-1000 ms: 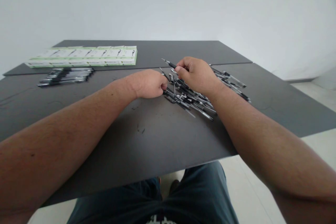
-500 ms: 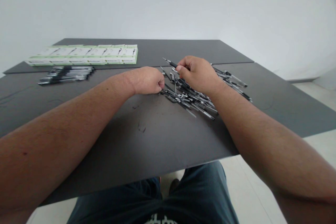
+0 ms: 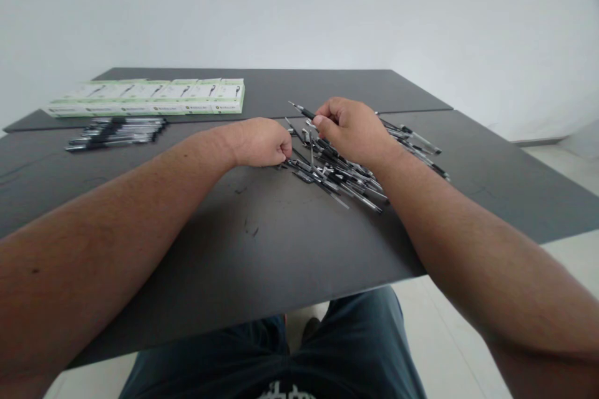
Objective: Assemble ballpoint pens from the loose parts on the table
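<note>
My right hand (image 3: 352,128) pinches a pen (image 3: 303,110) above the pile, its bare tip pointing up and to the left. Beneath it, and to both sides, spreads a loose heap of pens and pen parts (image 3: 349,177), black, grey and clear, lying at mixed angles. At the heap's left edge my left hand (image 3: 267,142) is closed, thumb and fingers pressed together close to the table. Whatever its fingertips hold is hidden from me.
White and green boxes (image 3: 187,100) with pen pictures stand in a row at the back left of the dark table (image 3: 299,249). In front of them lies a row of pens (image 3: 119,131). A pale wall (image 3: 281,6) rises behind the table.
My left hand has shifted very slightly to the left along the heap's edge. My right hand keeps the pen in nearly the same place.
</note>
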Available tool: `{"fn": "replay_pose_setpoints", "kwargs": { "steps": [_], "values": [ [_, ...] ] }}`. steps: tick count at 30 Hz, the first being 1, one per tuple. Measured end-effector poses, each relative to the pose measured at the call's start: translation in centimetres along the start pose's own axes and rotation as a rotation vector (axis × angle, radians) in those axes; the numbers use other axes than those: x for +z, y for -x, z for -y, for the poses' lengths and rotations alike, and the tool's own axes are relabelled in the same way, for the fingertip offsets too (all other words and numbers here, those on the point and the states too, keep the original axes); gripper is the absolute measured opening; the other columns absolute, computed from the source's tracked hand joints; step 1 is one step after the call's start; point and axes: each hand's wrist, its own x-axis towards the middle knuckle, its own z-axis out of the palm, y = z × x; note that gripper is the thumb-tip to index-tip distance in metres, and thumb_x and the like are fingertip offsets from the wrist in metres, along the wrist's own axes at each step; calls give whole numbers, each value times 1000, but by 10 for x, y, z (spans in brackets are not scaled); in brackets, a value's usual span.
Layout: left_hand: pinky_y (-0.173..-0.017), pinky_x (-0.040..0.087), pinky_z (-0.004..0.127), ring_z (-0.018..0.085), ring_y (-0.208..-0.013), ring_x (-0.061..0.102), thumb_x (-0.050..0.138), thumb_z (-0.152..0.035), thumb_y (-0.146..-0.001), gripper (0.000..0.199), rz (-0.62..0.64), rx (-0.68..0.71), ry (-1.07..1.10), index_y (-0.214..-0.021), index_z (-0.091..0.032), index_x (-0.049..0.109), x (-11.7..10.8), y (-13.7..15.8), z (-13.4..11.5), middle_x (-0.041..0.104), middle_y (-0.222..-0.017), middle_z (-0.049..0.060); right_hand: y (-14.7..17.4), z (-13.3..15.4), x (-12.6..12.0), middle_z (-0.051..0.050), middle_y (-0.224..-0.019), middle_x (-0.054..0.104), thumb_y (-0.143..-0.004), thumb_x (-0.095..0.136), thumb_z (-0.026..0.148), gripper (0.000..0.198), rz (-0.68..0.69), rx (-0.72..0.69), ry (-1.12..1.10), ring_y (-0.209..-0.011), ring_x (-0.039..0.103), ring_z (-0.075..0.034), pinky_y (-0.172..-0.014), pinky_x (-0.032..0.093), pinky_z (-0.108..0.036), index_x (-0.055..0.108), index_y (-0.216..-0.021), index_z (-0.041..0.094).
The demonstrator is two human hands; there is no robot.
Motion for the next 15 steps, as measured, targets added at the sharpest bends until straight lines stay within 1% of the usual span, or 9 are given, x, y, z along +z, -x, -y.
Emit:
{"fn": "replay_pose_setpoints", "kwargs": {
  "steps": [2, 5, 8, 12, 15],
  "values": [
    [-78, 48, 31, 20, -84, 79, 65, -22, -96, 31, 1, -1, 1, -106, -29, 93, 0, 1, 1, 90, -97, -1, 0, 0, 1, -5, -91, 84, -108, 67, 33, 19, -8, -4, 2, -83, 68, -26, -84, 50, -40, 83, -106, 24],
    [-81, 50, 32, 22, -90, 80, 66, -27, -98, 33, 14, -8, 16, -117, -28, 92, -1, 2, -1, 90, -102, 1, 0, 0, 1, -5, -90, 84, -108, 66, 33, 19, -10, -12, 1, -82, 68, -26, -84, 50, -40, 83, -105, 24],
    [-85, 52, 33, 23, -89, 79, 68, -31, -97, 36, 26, 2, 26, -124, -28, 92, -2, 3, -3, 89, -99, 2, 0, 0, 1, -5, -91, 84, -108, 66, 33, 19, -3, -10, -4, -82, 68, -27, -84, 50, -41, 83, -105, 24],
    [-83, 52, 34, 23, -86, 78, 68, -33, -97, 33, 1, 24, 25, -120, -27, 91, 1, 3, -3, 88, -96, 2, -1, 1, -1, -5, -90, 84, -108, 66, 33, 19, 7, -8, -6, -82, 68, -26, -84, 50, -41, 83, -105, 24],
    [-81, 51, 33, 22, -88, 78, 65, -29, -98, 29, -32, 52, 19, -112, -28, 90, 5, 1, 1, 89, -99, 1, -1, 1, -1, -5, -90, 84, -107, 66, 33, 19, 6, -12, 0, -82, 68, -26, -85, 50, -41, 83, -105, 25]
  ]
}}
